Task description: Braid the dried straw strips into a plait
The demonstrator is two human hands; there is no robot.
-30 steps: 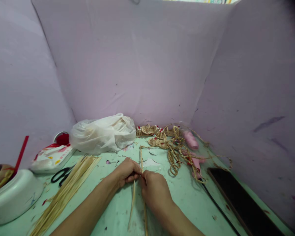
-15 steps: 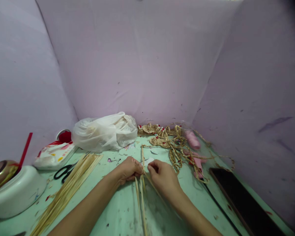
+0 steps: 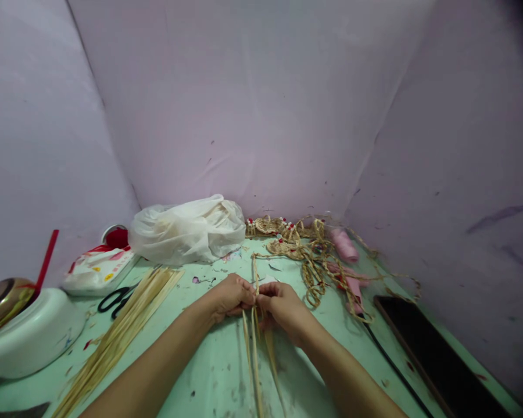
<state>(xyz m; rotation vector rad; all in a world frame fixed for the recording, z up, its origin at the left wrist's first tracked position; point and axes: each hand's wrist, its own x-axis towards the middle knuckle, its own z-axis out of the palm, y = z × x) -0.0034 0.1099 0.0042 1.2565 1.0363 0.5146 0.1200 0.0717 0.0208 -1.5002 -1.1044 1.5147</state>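
Observation:
My left hand (image 3: 234, 296) pinches a pale straw braid (image 3: 255, 271) at the middle of the table, its fingers closed. From the right, my right hand (image 3: 280, 305) closes on the same spot, thumb and fingertips meeting the left fingertips. The braid runs away from me above the hands. Below them, loose straw strands (image 3: 256, 366) hang toward me, spread apart. Exactly which strand each hand grips is hidden by the fingers. A bundle of flat straw strips (image 3: 122, 337) lies left of my left forearm.
Black-handled scissors (image 3: 113, 300) lie beside the straw bundle. A white plastic bag (image 3: 192, 229), tissue pack (image 3: 99, 271) and white pot (image 3: 35, 337) stand left. Woven straw pieces (image 3: 283, 248), coiled braid (image 3: 314, 278), a pink thread spool (image 3: 345, 245), a pink glue gun (image 3: 354, 290) and a black phone (image 3: 436, 354) lie right.
My right hand has moved left to meet the left hand at the braid. A strand by the right hand now hangs lower, toward me. The view has shifted slightly.

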